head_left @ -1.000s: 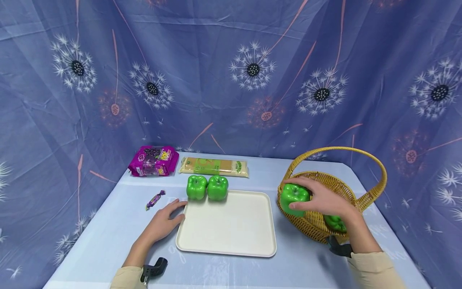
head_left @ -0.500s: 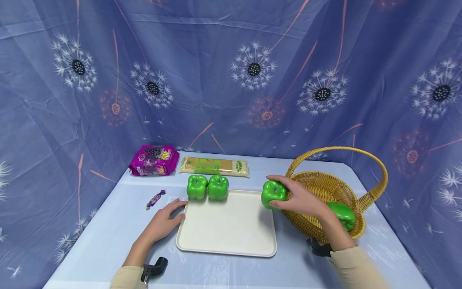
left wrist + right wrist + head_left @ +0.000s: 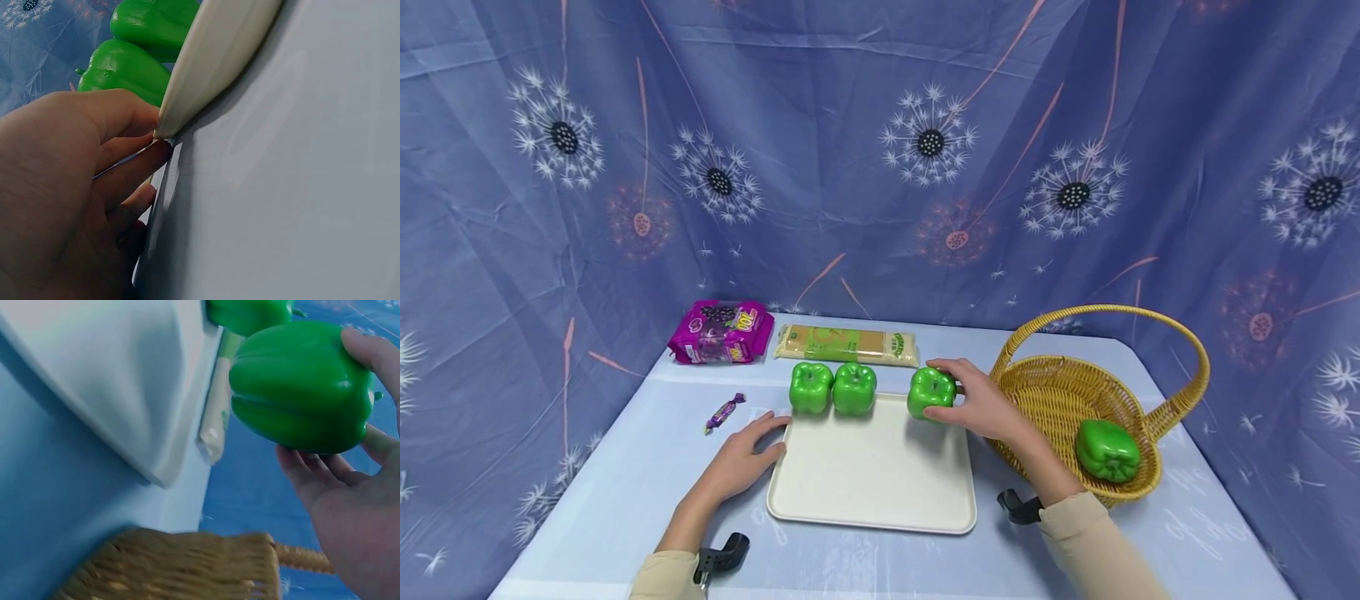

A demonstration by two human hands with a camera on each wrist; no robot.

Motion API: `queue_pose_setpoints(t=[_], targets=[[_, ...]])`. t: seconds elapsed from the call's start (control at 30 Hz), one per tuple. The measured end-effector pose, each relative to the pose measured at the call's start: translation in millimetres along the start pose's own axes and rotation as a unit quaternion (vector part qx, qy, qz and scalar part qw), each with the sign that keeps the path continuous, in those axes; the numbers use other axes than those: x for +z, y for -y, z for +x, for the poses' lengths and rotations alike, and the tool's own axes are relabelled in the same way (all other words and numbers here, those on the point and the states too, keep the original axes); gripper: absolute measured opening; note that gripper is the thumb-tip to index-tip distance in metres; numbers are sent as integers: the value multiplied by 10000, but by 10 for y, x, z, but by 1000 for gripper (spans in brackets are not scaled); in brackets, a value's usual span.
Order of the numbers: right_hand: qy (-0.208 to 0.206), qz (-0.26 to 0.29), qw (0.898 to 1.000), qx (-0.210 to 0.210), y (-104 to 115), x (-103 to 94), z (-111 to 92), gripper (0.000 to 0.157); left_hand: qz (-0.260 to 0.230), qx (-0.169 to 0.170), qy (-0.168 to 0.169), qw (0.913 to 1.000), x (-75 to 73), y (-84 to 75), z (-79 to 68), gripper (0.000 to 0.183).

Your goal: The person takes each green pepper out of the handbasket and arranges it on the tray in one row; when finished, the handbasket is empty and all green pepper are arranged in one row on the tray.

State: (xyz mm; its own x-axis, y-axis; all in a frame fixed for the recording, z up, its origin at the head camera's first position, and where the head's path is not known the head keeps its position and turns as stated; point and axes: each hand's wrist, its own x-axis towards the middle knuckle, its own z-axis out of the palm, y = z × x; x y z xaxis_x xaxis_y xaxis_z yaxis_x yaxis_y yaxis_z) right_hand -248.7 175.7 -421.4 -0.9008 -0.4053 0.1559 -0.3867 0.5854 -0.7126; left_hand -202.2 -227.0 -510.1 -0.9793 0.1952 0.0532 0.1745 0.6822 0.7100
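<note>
My right hand [image 3: 981, 406] grips a green bell pepper [image 3: 931, 393] by its side, above the tray's far right corner. In the right wrist view the held bell pepper [image 3: 303, 387] lies between thumb and fingers, apart from the tray. My left hand [image 3: 747, 454] touches the left rim of the white tray [image 3: 865, 475] with thumb and fingertips. At the tray's far left, two more green bell peppers [image 3: 854, 388] stand side by side. Another green pepper [image 3: 1107, 451] lies in the wicker basket [image 3: 1037, 400].
The basket's tall handle [image 3: 1105, 310] arches up at the right. Along the back lie a purple snack bag [image 3: 722, 332] and a packet of noodles [image 3: 846, 345]. One wrapped candy [image 3: 725, 412] lies left of the tray. A patterned blue cloth [image 3: 880, 167] hangs behind the table.
My right hand has carried the bell pepper leftward out of the basket to over the tray's far right corner. The pepper left in the basket is now fully visible. My left hand has stayed put.
</note>
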Motion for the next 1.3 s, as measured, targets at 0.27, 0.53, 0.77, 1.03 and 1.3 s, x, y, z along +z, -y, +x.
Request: queue_pose_setpoints(t=[0.27, 0.53, 0.77, 1.03, 1.3], targets=[[-34, -39, 9998, 173, -65, 213, 147, 83, 38, 18, -32, 10000, 4, 8, 0, 44], [-68, 155, 9991, 382, -117, 380, 280, 80, 20, 23, -33, 10000, 20, 26, 12, 44], [25, 72, 9993, 358, -132, 500, 345, 81, 30, -11, -31, 10000, 22, 23, 14, 44], [-81, -161, 9990, 411, -89, 532, 361, 79, 52, -1, 7, 10000, 7, 6, 25, 45], [-103, -481, 9983, 311, -92, 566, 365, 80, 29, 24, 13, 10000, 9, 14, 14, 45]])
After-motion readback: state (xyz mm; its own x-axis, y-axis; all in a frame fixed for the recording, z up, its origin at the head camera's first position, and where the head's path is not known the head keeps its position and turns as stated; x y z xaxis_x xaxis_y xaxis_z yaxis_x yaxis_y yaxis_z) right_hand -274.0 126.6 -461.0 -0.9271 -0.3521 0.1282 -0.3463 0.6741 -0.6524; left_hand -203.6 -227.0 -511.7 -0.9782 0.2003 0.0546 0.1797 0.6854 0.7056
